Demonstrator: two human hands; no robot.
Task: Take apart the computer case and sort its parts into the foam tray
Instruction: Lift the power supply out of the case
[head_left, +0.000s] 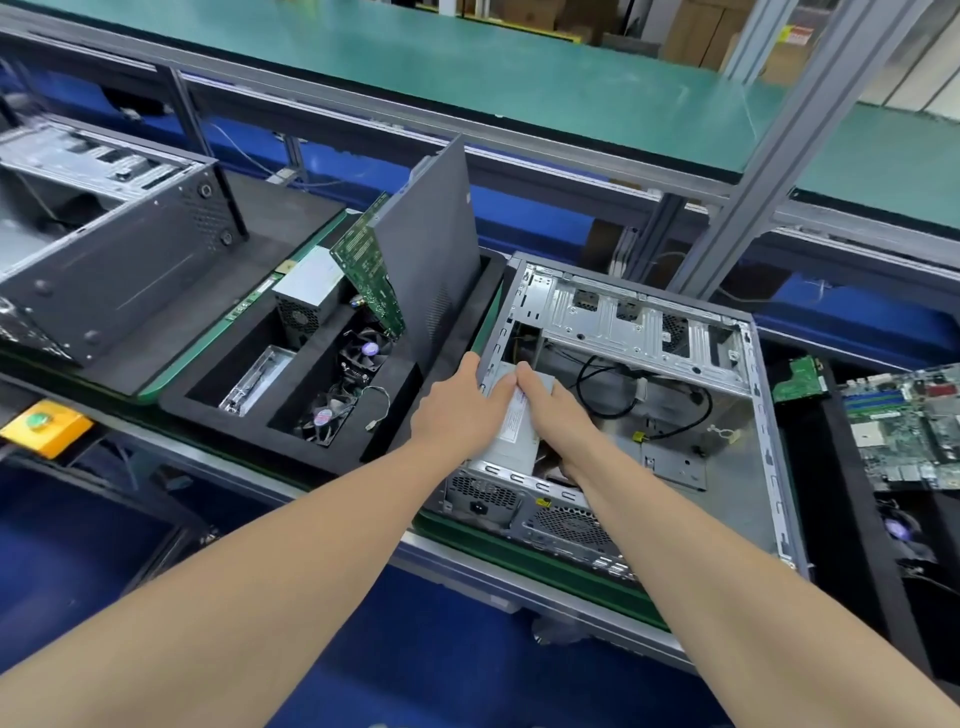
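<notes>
Head view: the computer case (737, 452) lies open on its side, just right of the foam tray (400, 384). Its power supply (514, 434) sits in the near-left corner. The right hand (553, 415) grips it from above, apparently to lift it out. The left hand (454, 410) straddles the case wall with its thumb on the unit, probably bracing; its finger curl cannot be told.

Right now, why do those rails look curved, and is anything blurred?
Head view: the wide-angle lens bows the conveyor rails; lighting is even, shadows soft; the left hand and right hand on the power supply look sharp, corners softer; no strong glare.
</notes>
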